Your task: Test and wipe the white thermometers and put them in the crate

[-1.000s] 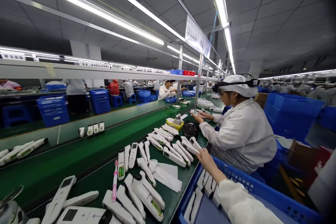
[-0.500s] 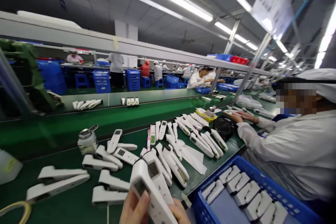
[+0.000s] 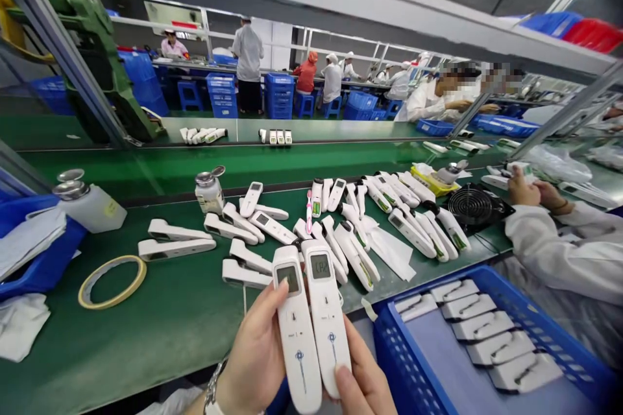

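Two white infrared thermometers are held side by side, screens facing me, near the bench's front edge. My left hand (image 3: 257,350) is closed around the left thermometer (image 3: 296,331), its thumb at the screen. Closed on the right thermometer (image 3: 328,311) is my right hand (image 3: 363,373), with its thumb low on the handle. The right one's screen shows dark characters; the left one's screen is partly covered by my thumb. Beyond my hands, several more thermometers (image 3: 357,256) lie on the green bench, some with green showing in open handles. A pink toothbrush (image 3: 309,213) lies among them.
A blue basket (image 3: 406,363) with several thermometers stands at right. A roll of tape (image 3: 87,295), metal-topped bottles (image 3: 210,193) and a blue bin (image 3: 73,249) are to the left. A black fan (image 3: 470,204) sits near a co-worker's hands (image 3: 533,191). The green conveyor (image 3: 160,172) runs behind.
My view has tilted down and turned left. The two thermometers, overlapped and angled before, now stand side by side with both screens facing me.
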Demonstrator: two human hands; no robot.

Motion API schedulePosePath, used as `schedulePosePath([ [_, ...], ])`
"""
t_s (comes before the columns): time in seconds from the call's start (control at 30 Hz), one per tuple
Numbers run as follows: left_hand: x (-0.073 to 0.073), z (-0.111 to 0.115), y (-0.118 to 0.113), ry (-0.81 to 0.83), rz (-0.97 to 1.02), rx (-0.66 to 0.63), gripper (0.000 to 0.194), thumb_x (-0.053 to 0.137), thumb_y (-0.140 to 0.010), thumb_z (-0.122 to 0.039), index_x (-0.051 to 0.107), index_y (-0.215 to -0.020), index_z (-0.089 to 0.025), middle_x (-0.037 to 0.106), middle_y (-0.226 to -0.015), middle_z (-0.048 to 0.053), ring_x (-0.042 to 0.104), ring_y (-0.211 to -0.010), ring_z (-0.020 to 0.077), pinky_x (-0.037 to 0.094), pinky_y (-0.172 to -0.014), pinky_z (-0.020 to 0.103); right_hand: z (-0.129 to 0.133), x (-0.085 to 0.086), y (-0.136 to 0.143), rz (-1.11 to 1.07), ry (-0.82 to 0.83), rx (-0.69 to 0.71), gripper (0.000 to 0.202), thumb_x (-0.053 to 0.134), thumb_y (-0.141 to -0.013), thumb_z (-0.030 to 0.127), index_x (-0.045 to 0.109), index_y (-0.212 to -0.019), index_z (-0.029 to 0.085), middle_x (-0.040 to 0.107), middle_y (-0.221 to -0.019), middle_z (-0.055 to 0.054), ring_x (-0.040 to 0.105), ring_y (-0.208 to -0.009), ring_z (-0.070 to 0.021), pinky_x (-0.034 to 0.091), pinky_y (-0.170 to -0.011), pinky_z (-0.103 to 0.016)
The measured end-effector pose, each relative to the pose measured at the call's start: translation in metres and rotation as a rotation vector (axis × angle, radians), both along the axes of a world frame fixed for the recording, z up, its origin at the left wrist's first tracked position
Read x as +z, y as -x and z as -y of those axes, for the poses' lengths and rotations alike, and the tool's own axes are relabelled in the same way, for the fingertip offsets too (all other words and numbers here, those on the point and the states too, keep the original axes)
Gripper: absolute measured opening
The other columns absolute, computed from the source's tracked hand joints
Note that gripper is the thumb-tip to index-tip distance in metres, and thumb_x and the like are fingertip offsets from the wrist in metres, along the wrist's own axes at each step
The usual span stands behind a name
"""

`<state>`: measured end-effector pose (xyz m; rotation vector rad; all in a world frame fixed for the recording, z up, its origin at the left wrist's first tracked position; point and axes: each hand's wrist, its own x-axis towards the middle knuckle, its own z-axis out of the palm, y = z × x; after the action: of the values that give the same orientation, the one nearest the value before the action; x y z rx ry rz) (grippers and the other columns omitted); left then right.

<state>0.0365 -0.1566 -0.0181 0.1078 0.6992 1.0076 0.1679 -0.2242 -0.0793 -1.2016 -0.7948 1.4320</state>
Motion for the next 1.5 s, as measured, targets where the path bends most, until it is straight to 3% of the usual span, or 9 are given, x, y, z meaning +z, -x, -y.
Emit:
schedulePosePath([
  [0.13,0.006,0.000,0.003,0.006,0.127,-0.079,0.039,0.038,-0.089,-0.039,0.059,-0.108,-0.013,0.070,-0.099,0.011,0.064,-0.093,0.0274,0.044,-0.089,0.045,0.008,-0.005,-0.004,0.032,-0.011,0.047,0.058,0.061,-0.079,0.046,0.045,-0.132,0.030,0.060,-0.125,-0.007,0.067,-0.086,-0.0276,0.055,-0.066,-0.035],
  [0.3,0.008,0.000,0.007,-0.001,0.160,-0.111,0.042,0.037,-0.089,-0.037,0.061,-0.107,-0.009,0.070,-0.099,0.013,0.063,-0.096,0.0271,0.041,-0.094,0.045,0.014,-0.014,-0.011,0.017,-0.060,0.070,0.047,0.059,-0.084,0.038,0.047,-0.129,0.037,0.048,-0.138,0.001,0.046,-0.124,-0.0260,0.046,-0.096,-0.036],
  [0.47,0.006,0.001,0.008,0.010,0.153,-0.080,0.039,0.039,-0.089,-0.036,0.061,-0.107,-0.009,0.070,-0.098,0.011,0.063,-0.095,0.0261,0.038,-0.098,0.046,0.015,-0.009,-0.007,-0.060,-0.107,0.080,0.045,0.058,-0.086,0.033,0.047,-0.130,0.035,0.050,-0.137,0.001,0.042,-0.128,-0.0219,0.042,-0.100,-0.033],
  [0.63,0.008,0.001,0.009,0.039,0.158,-0.080,0.041,0.037,-0.090,-0.035,0.059,-0.112,-0.008,0.070,-0.098,0.010,0.061,-0.100,0.0253,0.038,-0.099,0.042,0.014,0.005,0.001,-0.102,-0.094,0.082,0.048,0.059,-0.084,0.038,0.046,-0.130,0.033,0.055,-0.132,-0.001,0.040,-0.129,-0.0241,0.048,-0.093,-0.034],
  [0.87,0.002,0.003,0.005,-0.022,0.115,-0.054,0.041,0.036,-0.091,-0.035,0.060,-0.111,-0.009,0.069,-0.103,0.012,0.061,-0.101,0.0275,0.043,-0.094,0.045,0.010,0.002,0.004,0.072,-0.019,0.042,0.046,0.054,-0.088,0.036,0.042,-0.132,0.031,0.050,-0.136,0.000,0.043,-0.127,-0.0194,0.040,-0.102,-0.031],
  [0.97,-0.002,0.003,0.004,-0.043,0.091,-0.032,0.040,0.035,-0.092,-0.034,0.061,-0.109,-0.009,0.069,-0.103,0.012,0.062,-0.099,0.0261,0.045,-0.092,0.043,0.005,0.006,0.006,0.108,-0.049,0.104,0.054,0.055,-0.087,0.036,0.034,-0.137,0.029,0.052,-0.135,-0.004,0.049,-0.122,-0.0219,0.044,-0.098,-0.033],
  [1.1,-0.007,0.003,0.004,-0.015,0.079,-0.061,0.041,0.036,-0.091,-0.036,0.061,-0.109,-0.009,0.069,-0.102,0.014,0.063,-0.095,0.0265,0.046,-0.090,0.043,-0.001,0.011,0.007,0.167,-0.065,0.227,0.087,0.071,-0.075,0.033,0.017,-0.143,0.029,0.049,-0.136,-0.007,0.052,-0.118,-0.0265,0.048,-0.093,-0.036],
  [1.33,-0.013,0.002,0.001,0.014,0.050,-0.024,0.044,0.041,-0.089,-0.038,0.053,-0.120,-0.008,0.061,-0.118,0.017,0.052,-0.115,0.0322,0.039,-0.100,0.046,-0.004,0.010,0.004,0.325,-0.135,0.325,0.119,0.084,-0.059,0.032,0.000,-0.143,0.037,0.026,-0.150,-0.004,0.032,-0.133,-0.0306,0.029,-0.108,-0.047],
  [1.5,-0.012,0.002,0.000,0.006,-0.015,0.012,0.044,0.041,-0.089,-0.038,0.053,-0.119,-0.007,0.062,-0.116,0.018,0.052,-0.114,0.0342,0.041,-0.097,0.049,-0.004,0.011,0.004,0.377,-0.179,0.324,0.093,0.067,-0.078,0.039,0.000,-0.143,0.037,0.017,-0.153,-0.001,0.021,-0.138,-0.0262,0.026,-0.110,-0.044],
])
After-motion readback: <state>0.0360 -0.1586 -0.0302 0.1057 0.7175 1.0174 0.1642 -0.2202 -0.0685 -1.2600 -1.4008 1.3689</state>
